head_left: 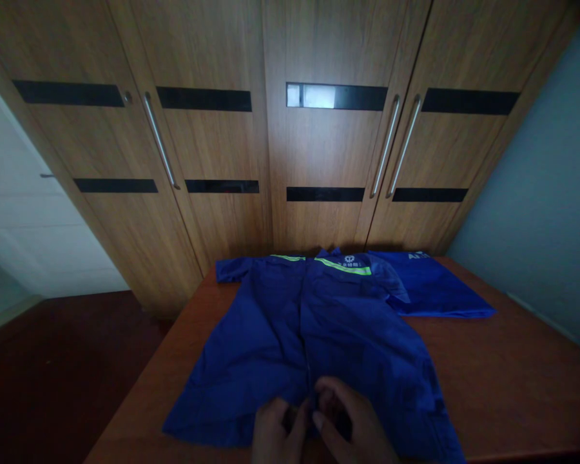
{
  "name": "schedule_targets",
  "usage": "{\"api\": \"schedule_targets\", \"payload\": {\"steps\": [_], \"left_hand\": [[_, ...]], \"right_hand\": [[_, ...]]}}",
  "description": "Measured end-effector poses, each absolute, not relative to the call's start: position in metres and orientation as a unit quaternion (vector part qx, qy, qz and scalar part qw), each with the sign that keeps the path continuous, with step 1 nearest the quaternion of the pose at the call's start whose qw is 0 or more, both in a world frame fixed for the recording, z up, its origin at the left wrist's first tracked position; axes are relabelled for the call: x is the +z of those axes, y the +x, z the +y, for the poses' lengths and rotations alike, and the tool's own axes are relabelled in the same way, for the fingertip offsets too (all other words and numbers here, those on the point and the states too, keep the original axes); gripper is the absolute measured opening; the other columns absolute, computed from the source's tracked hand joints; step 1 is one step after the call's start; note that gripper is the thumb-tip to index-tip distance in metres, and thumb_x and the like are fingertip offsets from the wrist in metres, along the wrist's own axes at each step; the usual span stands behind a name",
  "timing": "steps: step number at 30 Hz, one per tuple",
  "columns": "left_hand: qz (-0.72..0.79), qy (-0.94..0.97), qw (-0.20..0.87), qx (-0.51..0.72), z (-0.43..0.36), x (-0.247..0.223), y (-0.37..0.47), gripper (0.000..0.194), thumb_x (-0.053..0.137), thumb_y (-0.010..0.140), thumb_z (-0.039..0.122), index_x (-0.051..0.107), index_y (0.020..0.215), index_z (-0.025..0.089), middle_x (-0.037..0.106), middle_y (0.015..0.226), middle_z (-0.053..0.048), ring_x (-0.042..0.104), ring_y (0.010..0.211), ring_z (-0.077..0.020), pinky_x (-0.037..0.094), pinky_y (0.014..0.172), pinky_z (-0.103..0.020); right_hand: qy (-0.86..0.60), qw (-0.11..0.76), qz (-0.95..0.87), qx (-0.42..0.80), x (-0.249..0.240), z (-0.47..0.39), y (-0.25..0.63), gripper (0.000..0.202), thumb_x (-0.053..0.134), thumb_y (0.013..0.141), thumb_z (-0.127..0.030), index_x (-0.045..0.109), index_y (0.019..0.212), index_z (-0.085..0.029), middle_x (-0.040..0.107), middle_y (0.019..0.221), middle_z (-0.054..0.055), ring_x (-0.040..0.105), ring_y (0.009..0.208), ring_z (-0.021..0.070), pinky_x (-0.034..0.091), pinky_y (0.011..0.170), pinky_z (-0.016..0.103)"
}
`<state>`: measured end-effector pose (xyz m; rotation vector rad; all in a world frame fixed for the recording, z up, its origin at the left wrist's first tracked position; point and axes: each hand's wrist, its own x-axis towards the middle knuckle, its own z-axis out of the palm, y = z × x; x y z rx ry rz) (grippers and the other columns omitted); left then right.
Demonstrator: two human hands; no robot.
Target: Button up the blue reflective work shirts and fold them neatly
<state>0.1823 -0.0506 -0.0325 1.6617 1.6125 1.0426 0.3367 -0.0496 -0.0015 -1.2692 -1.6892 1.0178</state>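
Note:
A blue short-sleeved work shirt (265, 322) lies front up on the table, its collar at the far side and its hem toward me. Green reflective strips cross the chest, and a white logo shows on the right one's side. Both hands meet at the lower end of the front opening. My left hand (278, 428) pinches the shirt's front edge between thumb and fingers. Just beside it, my right hand (348, 422) is closed on the same edge with bent fingers. Whatever fastener lies between the fingertips is too dark to make out.
A folded blue cloth or bag (439, 287) with white lettering lies at the back right, partly under the shirt's sleeve. The reddish-brown table (502, 380) stands against a wooden wardrobe (319, 148) with metal handles. A pale wall rises on the right; a white door (38, 225) is at left.

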Motion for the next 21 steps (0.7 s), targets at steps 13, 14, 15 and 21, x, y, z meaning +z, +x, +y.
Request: {"api": "schedule_targets", "payload": {"steps": [13, 14, 15, 21], "left_hand": [[0.623, 0.604, 0.323, 0.378, -0.058, -0.023, 0.181, 0.04, 0.055, 0.078, 0.055, 0.064, 0.067, 0.018, 0.065, 0.066, -0.004, 0.058, 0.065, -0.0186, 0.046, 0.063, -0.026], [0.625, 0.603, 0.326, 0.373, -0.057, -0.022, 0.181, 0.041, 0.056, 0.076, 0.057, 0.065, 0.067, 0.018, 0.064, 0.064, -0.004, 0.057, 0.063, -0.0183, 0.045, 0.061, -0.026], [0.622, 0.603, 0.334, 0.371, -0.056, -0.021, 0.182, 0.042, 0.055, 0.077, 0.058, 0.065, 0.068, 0.017, 0.064, 0.064, -0.003, 0.056, 0.062, -0.0179, 0.045, 0.06, -0.025], [0.61, 0.592, 0.337, 0.405, -0.051, -0.019, 0.186, 0.049, 0.048, 0.082, 0.059, 0.063, 0.06, 0.017, 0.064, 0.059, -0.003, 0.057, 0.059, -0.0166, 0.043, 0.058, -0.023]], "right_hand": [[-0.531, 0.29, -0.776, 0.18, -0.013, -0.044, 0.331, 0.014, 0.046, 0.081, -0.012, 0.053, 0.084, -0.023, 0.063, 0.076, 0.0, 0.062, 0.071, 0.0151, 0.04, 0.063, 0.023], [-0.524, 0.293, -0.784, 0.158, -0.014, -0.045, 0.33, 0.014, 0.046, 0.081, -0.011, 0.054, 0.084, -0.023, 0.063, 0.076, 0.0, 0.062, 0.071, 0.0153, 0.04, 0.063, 0.023], [-0.518, 0.298, -0.789, 0.146, -0.015, -0.045, 0.33, 0.014, 0.045, 0.083, -0.012, 0.054, 0.084, -0.023, 0.063, 0.076, 0.0, 0.061, 0.071, 0.0154, 0.04, 0.063, 0.023], [-0.52, 0.36, -0.748, 0.202, -0.015, -0.046, 0.331, 0.021, 0.037, 0.094, -0.028, 0.054, 0.084, -0.022, 0.062, 0.074, 0.0, 0.06, 0.069, 0.0144, 0.04, 0.064, 0.023]]}}
